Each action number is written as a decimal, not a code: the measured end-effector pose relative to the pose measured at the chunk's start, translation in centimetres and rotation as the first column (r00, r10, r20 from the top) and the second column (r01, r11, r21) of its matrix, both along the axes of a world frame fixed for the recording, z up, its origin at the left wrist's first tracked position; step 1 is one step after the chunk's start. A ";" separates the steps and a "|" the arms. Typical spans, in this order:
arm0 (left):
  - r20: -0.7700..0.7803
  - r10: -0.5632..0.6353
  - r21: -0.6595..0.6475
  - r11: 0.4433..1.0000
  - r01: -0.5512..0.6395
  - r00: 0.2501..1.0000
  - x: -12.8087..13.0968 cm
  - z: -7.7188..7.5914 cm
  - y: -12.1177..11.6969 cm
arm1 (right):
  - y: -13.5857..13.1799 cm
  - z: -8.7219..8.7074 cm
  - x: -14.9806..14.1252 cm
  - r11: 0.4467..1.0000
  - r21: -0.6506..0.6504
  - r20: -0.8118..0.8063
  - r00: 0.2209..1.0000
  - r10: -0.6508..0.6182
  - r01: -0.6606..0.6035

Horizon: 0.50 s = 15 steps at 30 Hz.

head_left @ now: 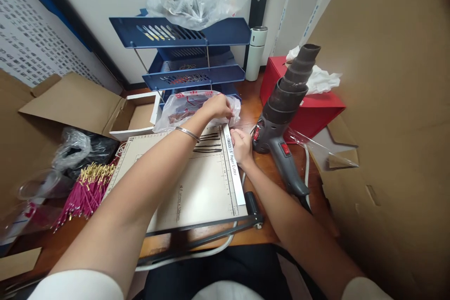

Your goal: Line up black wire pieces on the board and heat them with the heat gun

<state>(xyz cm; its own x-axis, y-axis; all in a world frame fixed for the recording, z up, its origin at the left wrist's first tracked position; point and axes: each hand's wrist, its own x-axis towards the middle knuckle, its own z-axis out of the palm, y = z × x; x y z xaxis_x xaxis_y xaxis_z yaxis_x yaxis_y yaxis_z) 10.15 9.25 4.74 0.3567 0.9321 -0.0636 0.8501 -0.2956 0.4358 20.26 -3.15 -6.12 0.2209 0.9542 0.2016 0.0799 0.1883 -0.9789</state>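
A paper cutter (200, 192) lies in front of me, with several short dark strips (208, 150) side by side near the top of its board. My left hand (218, 105) reaches across the board to its far right corner, fingers pinched together over a clear plastic bag (179, 105) with red print. Just below it, beside the white guide strip (235, 173) at the cutter's right edge, my right hand (242, 145) is closed with its fingers curled. What either pinch holds is too small or hidden to name.
A heat gun (281, 108) stands nozzle-up on the right, before a red tissue box (316, 108). Blue tiered trays (197, 75) and a pale bottle (256, 56) are behind. Pink gold-tipped cords (89, 187) and an open carton (137, 115) lie left.
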 end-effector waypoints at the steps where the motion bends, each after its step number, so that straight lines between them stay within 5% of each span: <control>1: 0.028 -0.007 -0.003 1.000 0.007 1.000 -0.5 -0.1 0.0 | 0.0 0.0 0.0 1.000 0.000 0.002 1.000 0.000 0.000; 4: 0.248 -0.009 -0.039 0.999 0.020 0.969 -1.7 -0.5 -0.1 | 0.0 0.0 0.1 1.000 0.000 0.005 1.000 0.000 0.000; 8: 0.611 0.087 -0.091 0.995 -0.040 0.787 -3.0 -0.2 -1.5 | -0.1 0.0 0.2 1.000 0.004 0.001 1.000 0.003 -0.003; 11: 0.688 0.147 -0.037 0.985 -0.168 0.711 -5.1 1.6 -4.5 | -0.1 0.0 0.2 1.000 0.006 -0.010 1.000 0.017 -0.017; 15: 0.600 0.150 0.098 0.961 -0.259 0.786 -10.9 5.2 -11.5 | -0.1 0.1 0.3 1.000 0.014 -0.029 0.999 0.027 -0.026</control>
<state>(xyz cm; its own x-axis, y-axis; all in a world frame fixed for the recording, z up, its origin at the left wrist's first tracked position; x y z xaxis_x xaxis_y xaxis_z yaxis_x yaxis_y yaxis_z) -0.70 -2.24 9.98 0.0747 0.9640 0.2553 0.4995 -0.2578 0.8271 20.55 -3.26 -6.02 0.2017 0.9570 0.2087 0.0460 0.2036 -0.9780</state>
